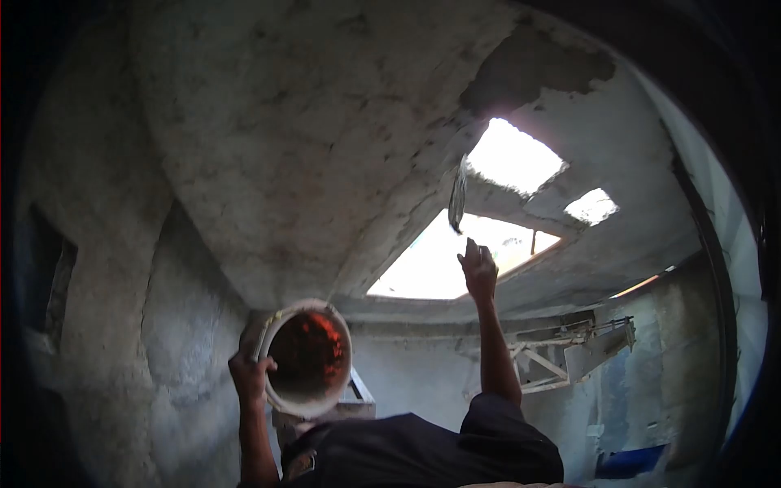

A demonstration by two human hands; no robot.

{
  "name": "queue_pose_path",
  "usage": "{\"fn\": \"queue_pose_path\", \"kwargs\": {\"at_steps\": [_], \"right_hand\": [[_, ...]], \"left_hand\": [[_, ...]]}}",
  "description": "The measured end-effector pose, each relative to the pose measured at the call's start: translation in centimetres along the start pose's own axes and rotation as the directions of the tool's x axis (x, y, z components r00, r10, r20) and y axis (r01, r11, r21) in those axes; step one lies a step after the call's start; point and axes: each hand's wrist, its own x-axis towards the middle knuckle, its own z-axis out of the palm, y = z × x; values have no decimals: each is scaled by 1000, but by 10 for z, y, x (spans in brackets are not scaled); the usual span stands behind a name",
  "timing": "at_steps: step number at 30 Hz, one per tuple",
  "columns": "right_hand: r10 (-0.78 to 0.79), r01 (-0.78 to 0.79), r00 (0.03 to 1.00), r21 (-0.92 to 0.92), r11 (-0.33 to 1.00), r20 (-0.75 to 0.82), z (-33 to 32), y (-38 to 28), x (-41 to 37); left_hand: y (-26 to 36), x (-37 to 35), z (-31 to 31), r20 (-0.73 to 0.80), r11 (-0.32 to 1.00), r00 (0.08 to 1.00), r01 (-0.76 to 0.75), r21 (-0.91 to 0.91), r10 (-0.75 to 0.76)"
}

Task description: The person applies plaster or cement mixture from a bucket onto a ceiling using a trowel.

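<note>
My left hand (250, 374) is closed on the rim of a round bucket (347, 370) at the lower left. The bucket's mouth faces the camera, and its dark inside shows orange-red patches. Up at the right, my right hand (480, 264) is raised in front of a bright opening, its fingers bent. Just above its fingertips is a thin, blurred tool (458, 195), upright against the wall, beside the openings. The hand seems to grip its lower end. A dark, wet-looking patch (529, 69) marks the grey surface above.
Bright openings (431, 260) break the rough grey wall (285, 146). Behind my right arm stands a metal frame (545, 366). A blue object (630, 462) lies at the lower right, and a dark recess (49, 276) is at the far left.
</note>
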Motion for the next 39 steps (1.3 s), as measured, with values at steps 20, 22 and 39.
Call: {"fn": "queue_pose_path", "kwargs": {"at_steps": [20, 22, 39], "right_hand": [[29, 176, 600, -168, 970, 800, 16, -94, -235], [27, 257, 554, -201, 945, 832, 31, -104, -229], [-152, 380, 479, -49, 924, 865, 88, -126, -208]], "left_hand": [[33, 3, -15, 126, 995, 992, 9, -95, 3], [35, 4, -19, 149, 993, 989, 13, -116, 4], [68, -7, -28, 299, 998, 952, -62, -33, 69]]}}
